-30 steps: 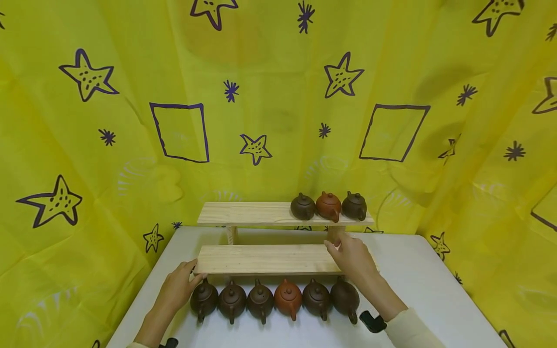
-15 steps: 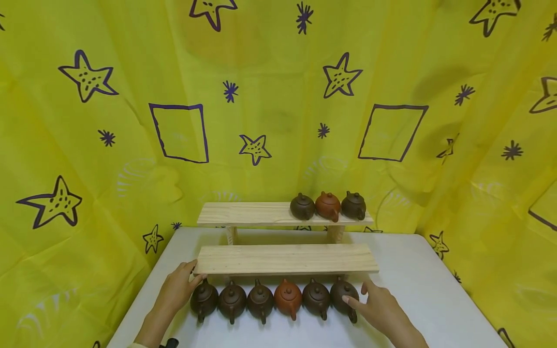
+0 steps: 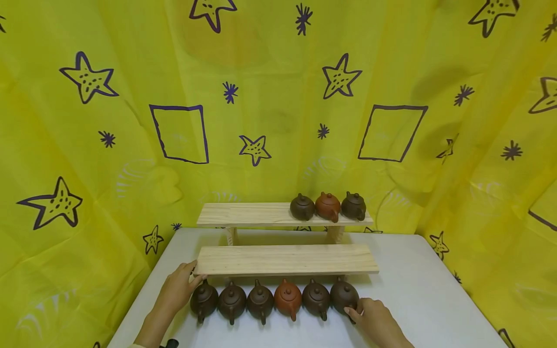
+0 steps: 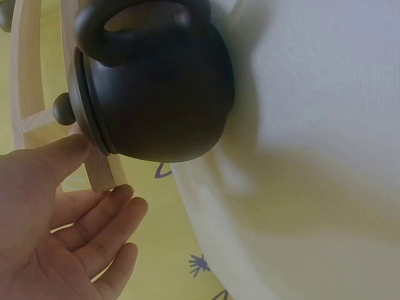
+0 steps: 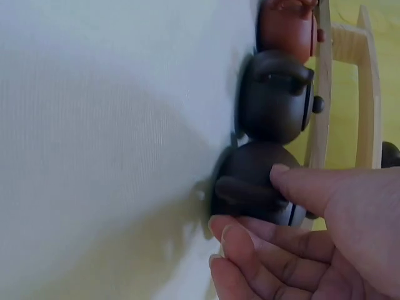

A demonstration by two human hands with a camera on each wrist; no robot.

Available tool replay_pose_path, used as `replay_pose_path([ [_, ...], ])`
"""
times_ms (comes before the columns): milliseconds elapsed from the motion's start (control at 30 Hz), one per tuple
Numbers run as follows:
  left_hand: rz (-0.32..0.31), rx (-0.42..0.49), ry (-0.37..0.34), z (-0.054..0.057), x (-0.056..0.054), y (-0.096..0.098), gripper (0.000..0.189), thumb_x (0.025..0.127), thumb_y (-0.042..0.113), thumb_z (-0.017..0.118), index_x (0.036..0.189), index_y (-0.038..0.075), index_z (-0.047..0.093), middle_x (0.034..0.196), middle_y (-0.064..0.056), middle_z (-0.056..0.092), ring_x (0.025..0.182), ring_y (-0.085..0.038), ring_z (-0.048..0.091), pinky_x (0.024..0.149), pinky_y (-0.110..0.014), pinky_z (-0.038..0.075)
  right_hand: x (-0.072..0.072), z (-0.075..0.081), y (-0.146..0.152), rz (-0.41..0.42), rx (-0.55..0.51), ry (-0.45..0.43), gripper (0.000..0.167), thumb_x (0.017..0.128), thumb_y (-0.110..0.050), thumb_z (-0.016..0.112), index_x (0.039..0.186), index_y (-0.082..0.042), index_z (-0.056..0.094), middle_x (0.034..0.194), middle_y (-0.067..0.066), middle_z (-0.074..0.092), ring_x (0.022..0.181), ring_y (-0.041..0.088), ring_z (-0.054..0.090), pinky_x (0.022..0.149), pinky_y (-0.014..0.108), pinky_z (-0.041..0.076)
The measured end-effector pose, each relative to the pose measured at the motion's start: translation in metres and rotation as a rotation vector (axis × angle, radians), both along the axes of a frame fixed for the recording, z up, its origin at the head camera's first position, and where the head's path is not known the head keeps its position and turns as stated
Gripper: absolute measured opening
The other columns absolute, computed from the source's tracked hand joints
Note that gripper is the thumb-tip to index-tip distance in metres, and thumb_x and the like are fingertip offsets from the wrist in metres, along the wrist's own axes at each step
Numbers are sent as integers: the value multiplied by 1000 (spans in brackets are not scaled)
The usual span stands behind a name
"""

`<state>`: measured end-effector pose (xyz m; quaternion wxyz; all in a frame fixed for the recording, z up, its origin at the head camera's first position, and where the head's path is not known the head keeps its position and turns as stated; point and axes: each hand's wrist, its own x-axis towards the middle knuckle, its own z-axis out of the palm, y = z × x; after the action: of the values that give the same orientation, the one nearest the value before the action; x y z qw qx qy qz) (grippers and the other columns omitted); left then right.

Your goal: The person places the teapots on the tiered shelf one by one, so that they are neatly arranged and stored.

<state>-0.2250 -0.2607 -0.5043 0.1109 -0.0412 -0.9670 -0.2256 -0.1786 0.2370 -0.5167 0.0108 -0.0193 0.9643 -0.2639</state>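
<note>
At the left end of the lower board of a wooden two-tier shelf, my left hand grips the board's end between thumb and fingers. Just beside that thumb stands a dark brown teapot with its handle facing me. My right hand is at the rightmost dark teapot of the front row. Its thumb lies on one side of the handle and the fingers curl in from the other side, pinching it. This teapot stands on the white table.
Several more teapots line the front row, a reddish one among them. On the upper board, three small teapots stand at the right, the middle one reddish. A yellow curtain hangs behind the white table.
My right hand has come down from the lower board's right end to the rightmost front teapot, and its fingers have closed at the handle. My left hand has stayed at the board's left end.
</note>
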Motion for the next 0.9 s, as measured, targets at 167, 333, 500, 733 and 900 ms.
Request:
replay_pose_path([
  [167,1,5,-15,0,0,-1,61,100,24,74,144,-13,54,128,-32,65,117,-52,65,98,-66,52,3,-1,-7,-16,-4,-15,37,95,-23,79,69,-7,57,63,0,52,57,15,51,54,30,46],
  [333,1,10,-37,1,0,0,61,100,24,74,145,-13,53,129,-32,64,118,-52,64,99,-66,52,7,-8,-7,1,-10,-58,31,97,-21,77,78,-2,61,69,3,59,61,16,58,57,33,52],
  [500,-2,6,-42,1,0,1,61,100,24,73,145,-13,53,130,-32,64,119,-52,64,99,-66,52,7,-15,-6,20,-6,-29,25,97,-18,76,87,2,65,76,8,68,69,24,70,63,42,60],
  [733,-4,7,-43,1,-1,1,62,101,25,73,145,-14,53,130,-32,64,119,-52,64,99,-65,52,9,-16,-6,14,26,24,24,94,-13,79,96,8,67,85,20,74,76,38,75,69,49,64],
  [900,-2,4,-38,2,-1,1,62,101,25,73,144,-14,54,129,-32,64,118,-53,64,99,-65,52,10,-18,-3,9,33,46,23,94,-11,79,98,8,67,86,20,74,76,36,75,69,48,64],
])
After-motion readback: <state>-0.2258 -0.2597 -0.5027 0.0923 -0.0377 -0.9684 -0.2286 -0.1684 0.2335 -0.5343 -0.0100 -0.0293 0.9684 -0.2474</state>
